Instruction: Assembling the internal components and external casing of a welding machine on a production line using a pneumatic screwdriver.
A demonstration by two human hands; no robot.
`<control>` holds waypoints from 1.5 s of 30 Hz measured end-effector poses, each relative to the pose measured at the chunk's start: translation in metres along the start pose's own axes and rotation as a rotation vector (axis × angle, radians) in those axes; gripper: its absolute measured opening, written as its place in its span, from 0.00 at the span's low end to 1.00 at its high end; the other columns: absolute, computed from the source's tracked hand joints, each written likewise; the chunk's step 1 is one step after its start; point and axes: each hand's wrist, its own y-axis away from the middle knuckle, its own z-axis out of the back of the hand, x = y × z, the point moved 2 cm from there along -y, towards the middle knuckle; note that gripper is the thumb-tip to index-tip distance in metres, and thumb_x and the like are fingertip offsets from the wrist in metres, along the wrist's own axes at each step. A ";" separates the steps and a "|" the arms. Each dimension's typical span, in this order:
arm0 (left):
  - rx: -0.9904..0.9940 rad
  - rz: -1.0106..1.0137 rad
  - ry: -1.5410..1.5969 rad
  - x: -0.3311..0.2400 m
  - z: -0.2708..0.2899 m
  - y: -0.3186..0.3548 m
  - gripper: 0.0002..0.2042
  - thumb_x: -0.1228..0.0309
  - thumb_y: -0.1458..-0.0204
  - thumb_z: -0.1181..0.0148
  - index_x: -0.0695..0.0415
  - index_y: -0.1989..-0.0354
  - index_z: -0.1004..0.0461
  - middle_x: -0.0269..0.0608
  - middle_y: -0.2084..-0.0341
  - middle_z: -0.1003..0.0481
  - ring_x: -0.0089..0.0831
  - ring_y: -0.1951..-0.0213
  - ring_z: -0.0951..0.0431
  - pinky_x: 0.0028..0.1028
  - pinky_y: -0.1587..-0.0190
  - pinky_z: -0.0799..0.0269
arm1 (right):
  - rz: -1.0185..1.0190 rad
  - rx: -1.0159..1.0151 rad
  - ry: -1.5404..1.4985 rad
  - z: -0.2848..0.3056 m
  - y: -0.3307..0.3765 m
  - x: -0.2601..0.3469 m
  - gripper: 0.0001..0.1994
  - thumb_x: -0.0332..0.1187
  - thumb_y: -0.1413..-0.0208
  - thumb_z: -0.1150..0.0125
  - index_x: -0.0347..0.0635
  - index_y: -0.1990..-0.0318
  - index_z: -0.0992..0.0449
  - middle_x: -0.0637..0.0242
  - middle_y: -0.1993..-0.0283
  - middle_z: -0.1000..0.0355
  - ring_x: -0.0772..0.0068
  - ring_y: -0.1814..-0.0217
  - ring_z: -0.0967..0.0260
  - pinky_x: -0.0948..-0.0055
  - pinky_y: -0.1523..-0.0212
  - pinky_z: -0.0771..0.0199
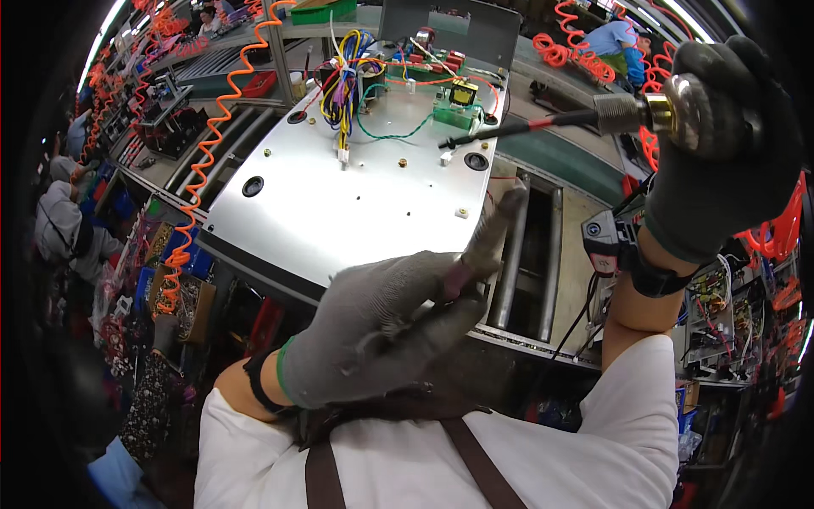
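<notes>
My right hand (721, 153), in a dark grey glove, is raised at the right, wrapped round a power screwdriver (623, 113) with a metal body. Its long dark shaft with a red band points left over a silver metal panel (314, 212); the tip appears near a small white connector. My left hand (381, 327), in a grey glove, is by the panel's near right corner. Its index finger stretches up along the right edge and the other fingers curl in; what they hold, if anything, is hidden. On the panel sit a green circuit board (454, 114) and a bundled wire harness (343, 93).
Metal rollers (513, 271) run beside the panel at the right. An orange coiled hose (203, 161) hangs at the left. Parts bins (199, 310) stand at lower left. A dark upright plate (475, 34) rises behind the panel. Other people (68, 212) work at the left and far back.
</notes>
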 end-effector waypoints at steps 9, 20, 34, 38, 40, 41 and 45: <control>-0.813 -0.338 0.107 -0.008 0.049 0.008 0.18 0.61 0.34 0.52 0.59 0.44 0.31 0.36 0.72 0.25 0.25 0.74 0.25 0.25 0.72 0.29 | -0.325 -0.031 -0.144 -0.005 0.050 0.011 0.14 0.25 0.40 0.51 0.28 0.48 0.38 0.67 0.68 0.37 0.79 0.75 0.40 0.77 0.68 0.29; -1.335 -0.010 0.100 0.035 0.094 0.076 0.13 0.65 0.35 0.50 0.57 0.48 0.28 0.34 0.68 0.23 0.12 0.83 0.37 0.13 0.84 0.46 | -0.577 0.140 -0.155 -0.019 0.056 -0.014 0.16 0.26 0.38 0.54 0.28 0.44 0.39 0.68 0.61 0.40 0.83 0.73 0.40 0.81 0.68 0.28; -1.215 -0.060 -0.339 0.103 0.091 0.095 0.14 0.72 0.40 0.44 0.63 0.47 0.30 0.41 0.51 0.27 0.22 0.59 0.28 0.21 0.58 0.31 | -0.484 0.638 -0.040 -0.068 0.039 -0.022 0.21 0.29 0.36 0.54 0.29 0.37 0.41 0.61 0.57 0.34 0.84 0.78 0.43 0.79 0.78 0.32; -1.273 -0.069 -0.401 0.118 0.098 0.096 0.14 0.75 0.44 0.39 0.58 0.49 0.26 0.43 0.51 0.27 0.33 0.50 0.27 0.30 0.50 0.30 | -0.356 0.656 0.185 -0.081 0.047 -0.029 0.21 0.30 0.36 0.54 0.29 0.38 0.39 0.59 0.57 0.32 0.84 0.79 0.43 0.79 0.78 0.34; -1.260 -0.122 -0.539 0.120 0.106 0.096 0.14 0.76 0.45 0.37 0.52 0.50 0.25 0.45 0.52 0.27 0.37 0.49 0.27 0.33 0.50 0.31 | -0.272 0.683 0.301 -0.087 0.047 -0.036 0.21 0.30 0.36 0.54 0.30 0.38 0.38 0.58 0.56 0.31 0.84 0.79 0.43 0.79 0.78 0.34; -1.243 -0.142 -0.668 0.121 0.110 0.097 0.14 0.75 0.45 0.37 0.50 0.50 0.24 0.45 0.51 0.27 0.38 0.50 0.26 0.33 0.50 0.30 | -0.217 0.708 0.351 -0.089 0.047 -0.039 0.21 0.30 0.36 0.54 0.30 0.38 0.38 0.58 0.56 0.30 0.84 0.80 0.43 0.79 0.78 0.35; -1.125 -0.311 -1.513 0.119 0.113 0.096 0.10 0.73 0.44 0.38 0.54 0.53 0.23 0.44 0.54 0.27 0.36 0.53 0.26 0.32 0.54 0.31 | -0.028 0.786 0.446 -0.100 0.048 -0.043 0.20 0.31 0.36 0.53 0.30 0.39 0.36 0.56 0.56 0.28 0.84 0.81 0.44 0.78 0.78 0.37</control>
